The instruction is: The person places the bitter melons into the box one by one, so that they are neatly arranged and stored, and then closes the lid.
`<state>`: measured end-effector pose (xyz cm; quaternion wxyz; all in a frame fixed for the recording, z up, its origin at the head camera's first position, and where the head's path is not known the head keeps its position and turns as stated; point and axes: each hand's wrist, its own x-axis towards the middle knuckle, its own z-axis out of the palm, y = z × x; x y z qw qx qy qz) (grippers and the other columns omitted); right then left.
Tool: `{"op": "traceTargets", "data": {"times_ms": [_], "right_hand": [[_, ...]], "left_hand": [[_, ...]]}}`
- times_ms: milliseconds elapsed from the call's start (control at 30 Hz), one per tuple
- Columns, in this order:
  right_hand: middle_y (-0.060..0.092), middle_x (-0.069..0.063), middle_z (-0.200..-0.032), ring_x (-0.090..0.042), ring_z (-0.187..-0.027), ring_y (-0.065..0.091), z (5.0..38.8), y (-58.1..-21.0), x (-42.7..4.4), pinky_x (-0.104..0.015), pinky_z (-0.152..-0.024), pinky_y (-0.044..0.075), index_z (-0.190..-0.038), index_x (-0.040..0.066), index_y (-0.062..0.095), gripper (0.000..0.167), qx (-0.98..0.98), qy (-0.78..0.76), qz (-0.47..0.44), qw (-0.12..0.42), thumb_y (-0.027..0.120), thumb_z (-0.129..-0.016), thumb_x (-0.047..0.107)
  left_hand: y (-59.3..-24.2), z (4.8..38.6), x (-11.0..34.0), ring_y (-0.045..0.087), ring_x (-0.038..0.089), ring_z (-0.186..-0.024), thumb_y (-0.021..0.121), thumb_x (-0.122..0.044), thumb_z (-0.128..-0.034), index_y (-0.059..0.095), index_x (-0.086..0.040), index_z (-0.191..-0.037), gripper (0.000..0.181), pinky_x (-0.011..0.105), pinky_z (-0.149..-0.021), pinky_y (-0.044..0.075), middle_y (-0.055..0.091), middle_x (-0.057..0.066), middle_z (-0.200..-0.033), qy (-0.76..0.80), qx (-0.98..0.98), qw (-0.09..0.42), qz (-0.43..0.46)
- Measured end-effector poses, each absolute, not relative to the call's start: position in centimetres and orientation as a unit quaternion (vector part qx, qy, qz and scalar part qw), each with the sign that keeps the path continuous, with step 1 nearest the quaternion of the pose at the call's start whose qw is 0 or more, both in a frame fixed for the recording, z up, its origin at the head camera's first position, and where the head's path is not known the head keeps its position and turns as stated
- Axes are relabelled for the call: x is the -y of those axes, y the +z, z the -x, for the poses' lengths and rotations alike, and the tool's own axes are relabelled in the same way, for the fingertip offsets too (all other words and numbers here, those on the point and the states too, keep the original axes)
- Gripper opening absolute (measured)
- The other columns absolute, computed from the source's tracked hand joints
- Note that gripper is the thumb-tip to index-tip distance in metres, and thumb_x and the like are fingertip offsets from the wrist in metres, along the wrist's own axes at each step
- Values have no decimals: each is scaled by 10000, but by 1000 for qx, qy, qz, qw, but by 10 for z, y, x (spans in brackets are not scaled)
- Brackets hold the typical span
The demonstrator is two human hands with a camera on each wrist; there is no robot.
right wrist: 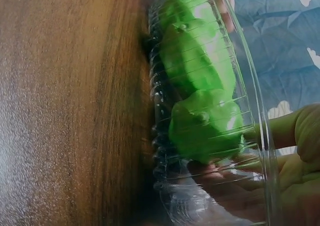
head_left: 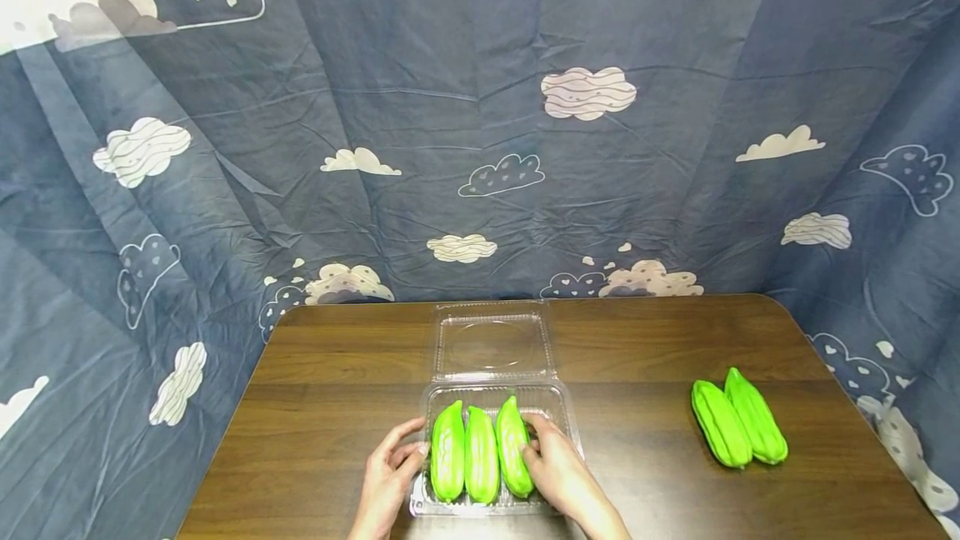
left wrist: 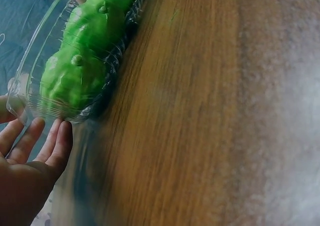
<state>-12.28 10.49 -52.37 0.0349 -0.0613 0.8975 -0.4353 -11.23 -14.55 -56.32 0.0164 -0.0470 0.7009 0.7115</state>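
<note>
Three bright green, ridged gourds lie side by side in the base of a clear plastic clamshell box (head_left: 496,510): a left gourd (head_left: 448,452), a middle gourd (head_left: 482,457) and a right gourd (head_left: 513,450). My right hand (head_left: 558,465) reaches inside the box's right wall and holds the right gourd between thumb and fingers. The left hand (head_left: 388,469) holds the box's left edge; in the left wrist view its thumb (left wrist: 12,108) is at the rim and its fingertips (left wrist: 62,131) touch the outer wall. Part of the right fingers is blurred behind plastic in the right wrist view.
The box's open lid (head_left: 491,344) lies flat behind the base. Two more green gourds (head_left: 738,423) rest together on the right of the brown wooden table (head_left: 322,407). A dark blue cloud-patterned curtain (head_left: 420,107) hangs behind the table and along its sides.
</note>
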Motion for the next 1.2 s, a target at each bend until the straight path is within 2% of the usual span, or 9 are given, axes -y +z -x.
{"op": "traceTargets", "data": {"times_ms": [133, 400, 567, 833, 1000, 1100, 1200], "right_hand": [[616, -203, -1172, -297, -994, 628, 123, -524, -105, -478, -853, 507, -1265, -49, 565, 389, -895, -440, 61, 35, 602, -881, 3], [610, -212, -1190, -307, -1015, 621, 122, -523, -106, -493, -871, 495, -1284, -53, 552, 407, -893, -444, 59, 41, 592, -882, -1], [595, -245, -1223, -333, -1041, 612, 121, -522, -106, -519, -893, 479, -1306, -69, 534, 435, -895, -441, 54, 46, 589, -880, 1], [566, -251, -1293, -418, -1220, 514, 120, -518, -106, -569, -1012, 372, -1326, -50, 528, 453, -907, -419, 42, 23, 605, -883, 7], [502, -294, -1366, -479, -1285, 432, 117, -513, -107, -602, -1048, 303, -1345, -75, 505, 482, -909, -415, 36, 12, 607, -882, 12], [533, -284, -1334, -449, -1218, 511, 115, -510, -109, -574, -1008, 376, -1344, -67, 513, 485, -903, -429, 38, 4, 612, -875, 6], [563, -281, -1282, -385, -1086, 614, 114, -510, -112, -482, -907, 492, -1339, -60, 518, 479, -882, -470, 34, 6, 624, -876, 2]], "left_hand": [[-563, 113, 146, 639, 160, -960, 671, -65, -914, 560, -12, -1336, 439, 270, -827, 481, 630, 238, -1167, 710, -702, 17, 47], [-563, 113, 145, 637, 158, -962, 673, -69, -914, 563, -16, -1335, 438, 277, -823, 486, 611, 225, -1219, 709, -703, 15, 47], [-563, 113, 143, 639, 166, -956, 664, -61, -919, 560, -15, -1337, 433, 287, -820, 492, 623, 229, -1187, 706, -707, 15, 44], [-562, 113, 143, 644, 169, -958, 664, -61, -918, 565, -14, -1329, 425, 274, -820, 486, 638, 224, -1170, 701, -712, 13, 44], [-562, 113, 143, 647, 170, -964, 667, -63, -917, 564, -9, -1327, 426, 269, -827, 484, 647, 226, -1156, 702, -711, 15, 43], [-563, 113, 143, 647, 169, -966, 668, -64, -918, 564, -10, -1327, 426, 266, -829, 483, 653, 227, -1140, 703, -710, 16, 43], [-563, 113, 144, 645, 169, -971, 670, -69, -918, 562, -12, -1330, 430, 266, -830, 481, 650, 224, -1149, 705, -707, 18, 42]]}}
